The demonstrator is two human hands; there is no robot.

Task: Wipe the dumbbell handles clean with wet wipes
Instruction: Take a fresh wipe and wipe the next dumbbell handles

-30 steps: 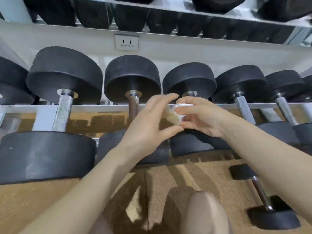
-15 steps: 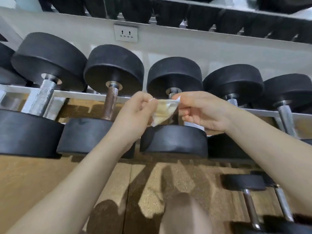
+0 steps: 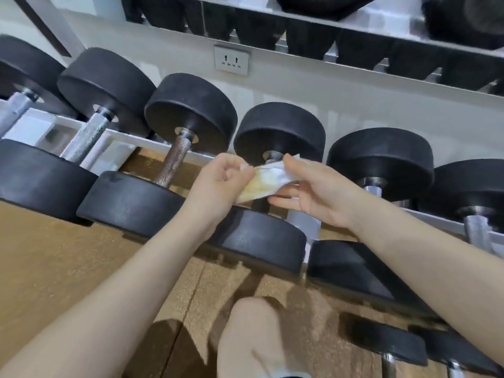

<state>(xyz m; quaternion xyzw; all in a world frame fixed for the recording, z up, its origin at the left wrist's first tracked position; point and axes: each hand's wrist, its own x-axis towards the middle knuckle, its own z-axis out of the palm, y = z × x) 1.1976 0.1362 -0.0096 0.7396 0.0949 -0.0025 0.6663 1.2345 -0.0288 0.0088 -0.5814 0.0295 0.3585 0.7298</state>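
A white wet wipe (image 3: 266, 180) with yellow-brown stains is stretched between both hands. My left hand (image 3: 218, 184) pinches its left end and my right hand (image 3: 313, 189) pinches its right end. They hover just in front of a black dumbbell (image 3: 278, 132) on the rack; its handle is mostly hidden behind the wipe and hands. To its left lies a dumbbell with a rusty brown handle (image 3: 173, 162), then one with a silver knurled handle (image 3: 84, 137).
More black dumbbells (image 3: 381, 156) line the white rack (image 3: 120, 137) to the right, and an upper shelf (image 3: 354, 23) holds others. Two small dumbbells (image 3: 387, 345) lie on the brown cork floor at bottom right. My knee (image 3: 256, 336) shows at bottom centre. A wall socket (image 3: 231, 60) sits behind.
The view has swung right and tilted, so the rack slid left. Both hands still hold the wipe and have spread it a little wider in front of the same dumbbell.
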